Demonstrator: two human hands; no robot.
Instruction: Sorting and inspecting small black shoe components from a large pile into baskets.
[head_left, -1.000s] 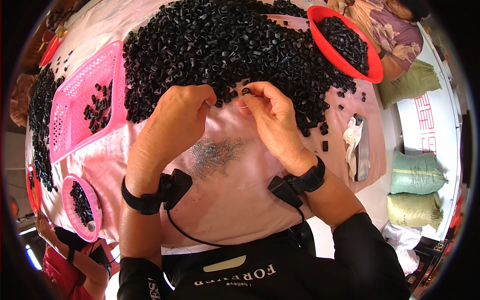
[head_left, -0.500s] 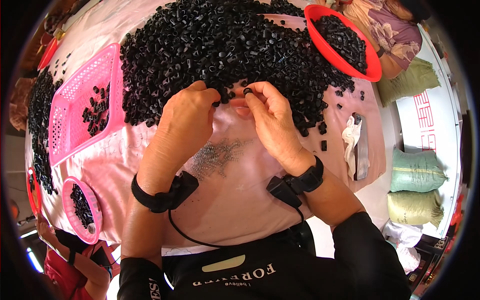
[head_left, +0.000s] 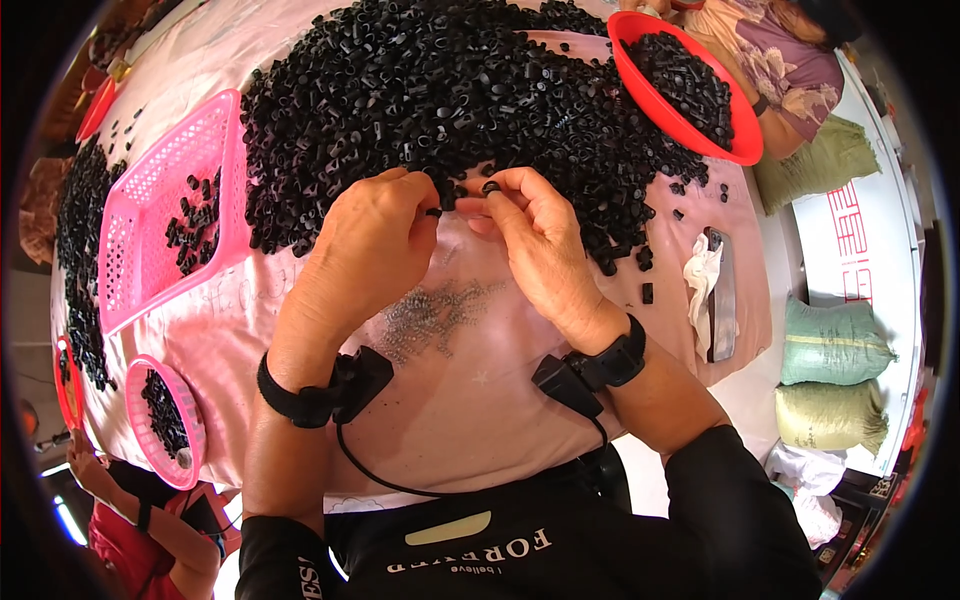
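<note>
A large heap of small black plastic parts [head_left: 400, 100] covers the far middle of the pink cloth. At the heap's near edge my left hand [head_left: 370, 235] is closed, its fingertips pinching a black plastic part [head_left: 433, 212] that is mostly hidden. Just to its right, my right hand [head_left: 545, 235] pinches another black plastic part [head_left: 490, 187] between thumb and forefinger. The fingertips of both hands are close together. Below them, a patch of tiny silvery metal pieces [head_left: 435, 315] lies scattered on the cloth.
To the left stand a pink basket [head_left: 170, 140] and a round pink basket [head_left: 195, 425], both holding black parts. A red basin [head_left: 745, 145] of parts sits at far right, beside a co-worker. A phone [head_left: 722, 300] with a tissue [head_left: 703, 270] lies on the right.
My left hand has shifted slightly, and its fingertips have changed position. The right hand's fingers have moved a little, with the black part still pinched.
</note>
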